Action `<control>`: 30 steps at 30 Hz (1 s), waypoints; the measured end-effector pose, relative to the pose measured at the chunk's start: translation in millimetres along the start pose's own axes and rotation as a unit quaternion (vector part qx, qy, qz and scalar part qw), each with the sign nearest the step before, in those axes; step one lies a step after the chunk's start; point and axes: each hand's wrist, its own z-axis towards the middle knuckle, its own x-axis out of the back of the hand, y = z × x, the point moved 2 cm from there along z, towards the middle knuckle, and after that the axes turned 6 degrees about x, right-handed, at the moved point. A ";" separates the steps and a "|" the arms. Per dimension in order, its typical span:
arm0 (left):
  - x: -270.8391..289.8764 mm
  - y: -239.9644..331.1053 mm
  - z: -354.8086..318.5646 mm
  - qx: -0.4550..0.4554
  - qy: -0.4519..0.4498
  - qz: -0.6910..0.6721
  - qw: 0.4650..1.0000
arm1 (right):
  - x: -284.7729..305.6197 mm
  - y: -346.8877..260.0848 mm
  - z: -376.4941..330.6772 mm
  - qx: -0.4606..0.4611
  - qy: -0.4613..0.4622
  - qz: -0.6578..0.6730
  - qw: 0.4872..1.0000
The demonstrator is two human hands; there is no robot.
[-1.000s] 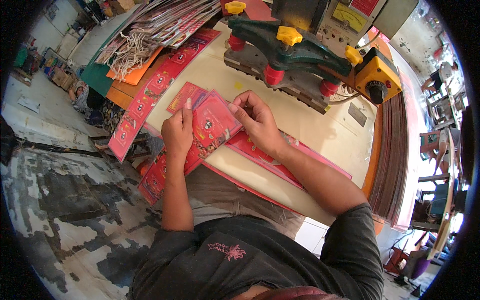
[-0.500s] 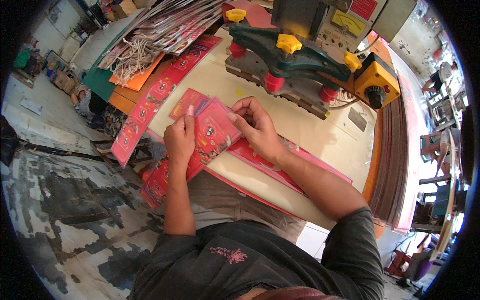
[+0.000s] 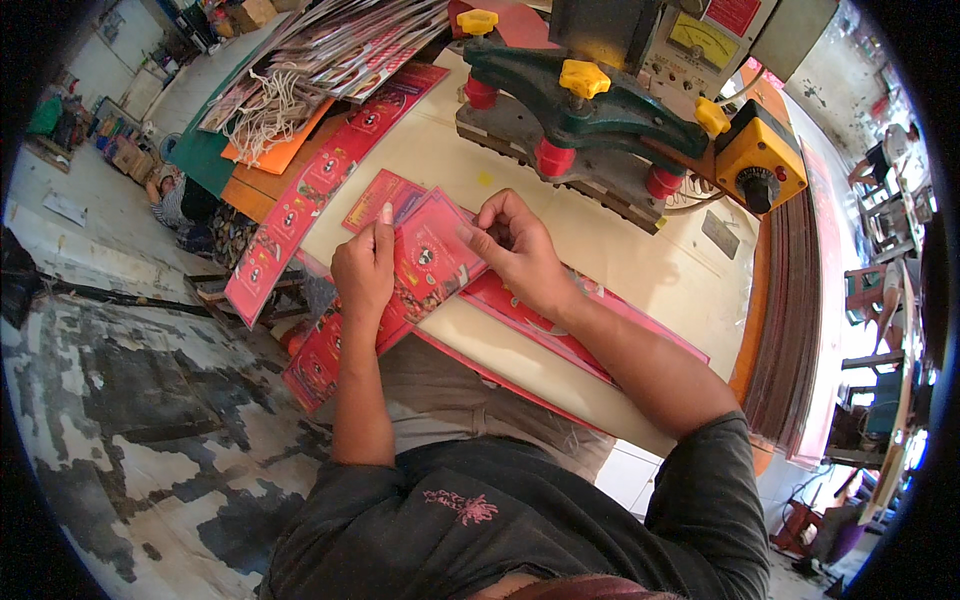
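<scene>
A red printed plastic-covered strip (image 3: 432,262) is held at an angle over the front of the cream work surface. My left hand (image 3: 365,265) pinches its left edge, thumb on top. At its upper right edge, my right hand (image 3: 520,250) has thumb and index finger together with the other fingers curled; its grip is partly hidden. The strip's lower end hangs past the table edge by my lap. Behind it lies a red and purple printed piece (image 3: 385,200). Another red printed strip (image 3: 530,318) rests flat beneath my right forearm.
A dark green press (image 3: 585,110) with yellow knobs stands just beyond my hands, a yellow control box (image 3: 760,170) at its right. A long red strip (image 3: 300,215) lies along the table's left side. Flat printed bags (image 3: 340,50) with white cords are piled far left.
Both hands stay on the strip in nearly the same pose. The whole view has shifted slightly, and little else differs.
</scene>
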 end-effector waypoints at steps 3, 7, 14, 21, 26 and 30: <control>-0.5 0.2 1.4 0.005 -0.006 0.023 1.000 | -3.2 2.9 0.0 0.025 0.011 0.011 1.000; 0.4 -0.8 0.7 0.012 -0.004 0.019 1.000 | -6.7 -4.5 0.7 0.034 -0.002 0.000 0.999; -0.4 -0.4 0.6 0.015 0.000 0.012 1.000 | -3.9 -2.0 0.1 0.030 0.000 -0.025 0.999; -0.3 1.0 0.7 0.018 -0.015 0.005 1.000 | -5.1 0.6 0.0 0.049 0.025 -0.034 0.998; -0.1 -1.8 1.0 0.013 -0.011 0.019 1.000 | -6.2 -2.3 -0.2 0.024 0.022 -0.025 0.999; -0.7 -2.7 1.1 0.003 -0.005 0.019 1.000 | -3.6 -3.5 -1.6 0.005 0.008 -0.040 0.999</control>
